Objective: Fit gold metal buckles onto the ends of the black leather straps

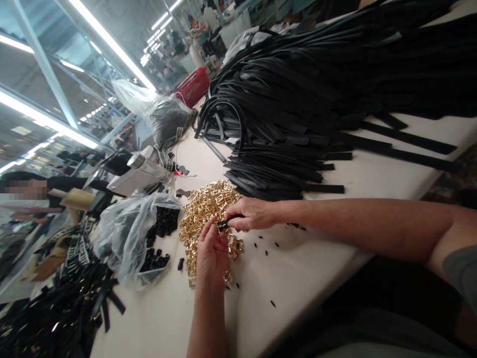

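Over a heap of gold metal buckles (208, 199), my two hands meet fingertip to fingertip. A short black strip (224, 224) runs between them, with a gold glint near its left end. My right hand (250, 214) comes in from the right, fingers closed around the strip. From below, my left hand (213, 248) pinches at its other end; whether a buckle sits in those fingertips is too small to make out. Left of the heap, small black loops (166, 221) spill from a clear plastic bag (128, 228) and fill a shallow tray (154, 272).
Long black straps (283, 99) lie piled across the far right of the white table (261, 308). Tiny black bits (266, 253) dot the tabletop. A glass bottle (149, 168), a red basket (192, 88) and finished-looking black straps (55, 308) surround the left side. Another person (55, 186) is at far left.
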The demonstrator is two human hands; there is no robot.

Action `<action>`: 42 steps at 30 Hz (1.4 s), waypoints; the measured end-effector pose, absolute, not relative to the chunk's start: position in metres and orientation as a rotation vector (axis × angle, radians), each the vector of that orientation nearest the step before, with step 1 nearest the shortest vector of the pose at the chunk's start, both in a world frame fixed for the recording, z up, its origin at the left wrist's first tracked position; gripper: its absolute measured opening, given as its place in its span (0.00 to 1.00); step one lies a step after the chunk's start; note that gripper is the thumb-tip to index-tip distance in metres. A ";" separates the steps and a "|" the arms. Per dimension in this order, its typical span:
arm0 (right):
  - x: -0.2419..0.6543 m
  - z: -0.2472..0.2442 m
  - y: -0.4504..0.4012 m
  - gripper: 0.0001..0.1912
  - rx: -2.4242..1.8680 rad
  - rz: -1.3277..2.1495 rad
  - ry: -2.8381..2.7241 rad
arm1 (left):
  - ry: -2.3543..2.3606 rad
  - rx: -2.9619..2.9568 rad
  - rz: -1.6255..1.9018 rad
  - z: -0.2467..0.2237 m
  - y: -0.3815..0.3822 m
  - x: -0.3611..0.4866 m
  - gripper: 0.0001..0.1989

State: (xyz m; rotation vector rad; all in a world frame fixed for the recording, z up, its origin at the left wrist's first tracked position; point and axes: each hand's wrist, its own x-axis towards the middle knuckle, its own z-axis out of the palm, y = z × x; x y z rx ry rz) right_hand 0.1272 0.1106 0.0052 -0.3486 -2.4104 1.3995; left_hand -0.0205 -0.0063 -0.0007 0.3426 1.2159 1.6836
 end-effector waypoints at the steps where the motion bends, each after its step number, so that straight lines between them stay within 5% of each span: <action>1: 0.127 0.006 0.111 0.08 -0.354 1.451 -2.412 | 1.210 0.342 1.689 -0.001 -0.006 -0.020 0.17; 35: 0.133 0.005 0.117 0.15 -0.140 1.744 -2.357 | 1.241 0.556 1.484 -0.003 -0.007 -0.011 0.14; 42: 0.135 0.015 0.109 0.15 -0.320 1.383 -2.463 | 1.250 0.573 1.440 -0.007 -0.010 -0.014 0.11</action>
